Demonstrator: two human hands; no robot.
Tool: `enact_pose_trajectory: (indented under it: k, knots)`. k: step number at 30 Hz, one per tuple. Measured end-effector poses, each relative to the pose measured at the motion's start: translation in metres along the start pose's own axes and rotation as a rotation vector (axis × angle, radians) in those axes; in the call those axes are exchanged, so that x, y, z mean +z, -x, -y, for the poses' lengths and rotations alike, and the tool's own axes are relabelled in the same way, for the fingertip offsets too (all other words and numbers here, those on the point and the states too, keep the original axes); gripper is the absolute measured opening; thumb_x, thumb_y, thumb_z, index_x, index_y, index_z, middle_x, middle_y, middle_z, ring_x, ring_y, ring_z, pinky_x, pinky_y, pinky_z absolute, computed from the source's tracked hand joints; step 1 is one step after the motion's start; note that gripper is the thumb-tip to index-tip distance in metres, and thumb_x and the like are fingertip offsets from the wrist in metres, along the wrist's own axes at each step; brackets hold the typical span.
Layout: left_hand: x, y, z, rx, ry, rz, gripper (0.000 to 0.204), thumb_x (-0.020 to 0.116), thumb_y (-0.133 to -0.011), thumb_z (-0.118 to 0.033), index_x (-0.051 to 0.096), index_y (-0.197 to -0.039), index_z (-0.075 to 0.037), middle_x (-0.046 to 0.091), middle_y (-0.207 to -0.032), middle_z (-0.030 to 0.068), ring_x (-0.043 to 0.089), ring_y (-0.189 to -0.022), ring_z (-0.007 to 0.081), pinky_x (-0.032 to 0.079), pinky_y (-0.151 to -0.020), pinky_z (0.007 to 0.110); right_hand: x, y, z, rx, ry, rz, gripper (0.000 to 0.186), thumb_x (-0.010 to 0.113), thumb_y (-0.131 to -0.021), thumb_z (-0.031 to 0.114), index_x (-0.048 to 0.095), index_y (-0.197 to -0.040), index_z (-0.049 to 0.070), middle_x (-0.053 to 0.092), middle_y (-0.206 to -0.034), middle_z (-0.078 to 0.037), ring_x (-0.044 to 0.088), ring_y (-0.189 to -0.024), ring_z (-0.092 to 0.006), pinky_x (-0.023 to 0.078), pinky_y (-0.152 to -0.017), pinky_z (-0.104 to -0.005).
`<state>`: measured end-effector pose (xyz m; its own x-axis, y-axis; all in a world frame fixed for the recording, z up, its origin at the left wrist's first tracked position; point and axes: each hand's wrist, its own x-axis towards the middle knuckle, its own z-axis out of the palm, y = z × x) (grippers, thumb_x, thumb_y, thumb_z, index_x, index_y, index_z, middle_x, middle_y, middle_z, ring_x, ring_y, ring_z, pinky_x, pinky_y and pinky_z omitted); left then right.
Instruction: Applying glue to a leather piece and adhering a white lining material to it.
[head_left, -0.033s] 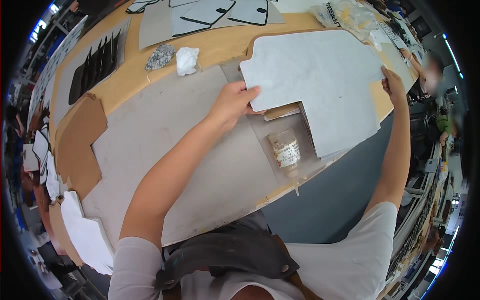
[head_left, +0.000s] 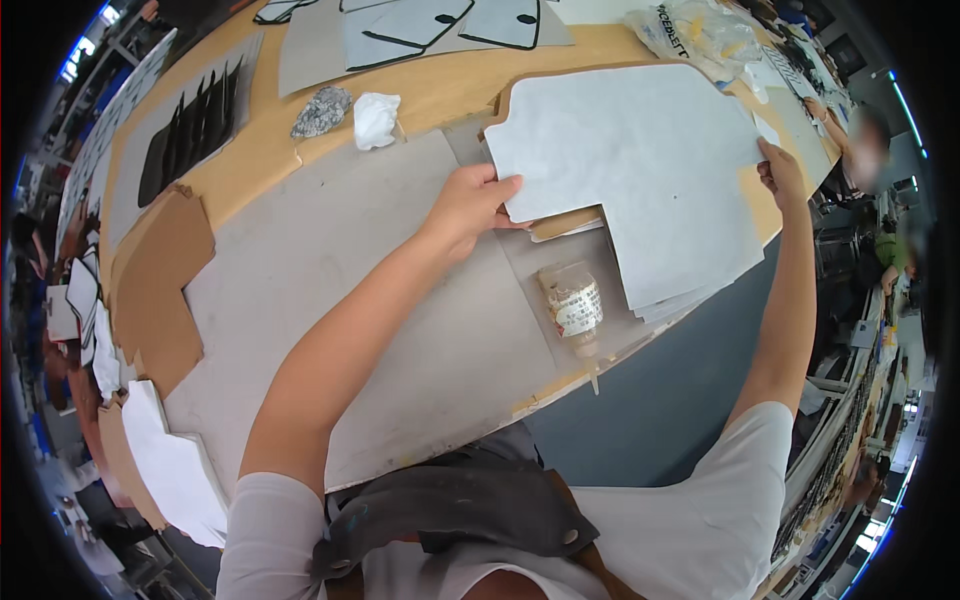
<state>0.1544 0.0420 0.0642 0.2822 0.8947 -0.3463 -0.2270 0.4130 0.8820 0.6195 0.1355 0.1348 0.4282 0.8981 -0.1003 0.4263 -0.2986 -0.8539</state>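
A white cut panel, shaped with a notch, lies over a stack of similar pieces at the right of the table. My left hand pinches its left edge between thumb and fingers. At the far right corner, my right hand closes on the panel's edge, where a small white corner sticks up above the fingers. Brown-edged pieces and offset white layers show under the panel; the rest of the stack is hidden. In the notch, a clear squeeze bottle with a white label lies on its side, nozzle over the table's edge.
A grey board covers the near table. Brown cut pieces and white ones are stacked at left. Further back lie a grey crumpled lump, white wadding, black strips and a plastic bag. Another person sits at far right.
The panel has shifted slightly to the right at its left edge, and its lower layers look more fanned. My right hand has moved a little left, with a white corner now showing above it.
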Motion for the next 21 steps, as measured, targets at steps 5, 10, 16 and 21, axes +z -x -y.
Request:
enact_pose_trajectory:
  k: [5,10,16,21]
  knots:
    - [-0.005,-0.002,0.008,-0.068,-0.043,0.011,0.025,0.057,-0.093,-0.015,0.057,-0.105,0.007,0.062,-0.094,0.0108,0.065,-0.084,0.0191,0.057,-0.074,0.031,0.030,-0.025,-0.056,0.035,0.118,-0.021,0.019,0.065,-0.087,0.027,0.064,-0.083,0.009,0.053,-0.063,0.003,0.050,-0.054,-0.0058,0.040,-0.047,-0.0182]
    - [-0.040,0.041,0.025,0.091,-0.259,-0.070,0.020,0.061,-0.091,-0.011,0.059,-0.104,0.004,0.062,-0.091,0.0084,0.063,-0.078,0.0140,0.053,-0.072,0.026,0.034,-0.033,-0.080,0.008,0.090,-0.131,0.021,0.061,-0.087,0.025,0.065,-0.088,0.004,0.060,-0.068,-0.002,0.052,-0.053,-0.0060,0.039,-0.042,-0.0206]
    - [-0.120,0.136,0.031,0.107,-0.373,-0.454,0.012,0.063,-0.087,-0.007,0.064,-0.096,0.001,0.063,-0.082,0.0039,0.057,-0.069,0.0088,0.049,-0.065,0.023,0.035,0.009,-0.092,-0.518,0.573,-0.315,0.032,0.057,-0.090,0.026,0.063,-0.113,0.004,0.068,-0.090,-0.012,0.063,-0.078,-0.0238,0.049,-0.072,-0.0354]
    - [-0.216,0.211,0.052,0.142,-0.343,-0.892,0.010,0.065,-0.085,-0.006,0.067,-0.092,0.000,0.063,-0.073,0.0042,0.057,-0.062,0.0115,0.047,-0.057,0.026,0.103,0.168,-0.029,-0.441,0.359,0.225,0.029,0.051,-0.097,0.023,0.063,-0.110,0.000,0.057,-0.077,-0.002,0.050,-0.062,-0.0095,0.042,-0.057,-0.0221]
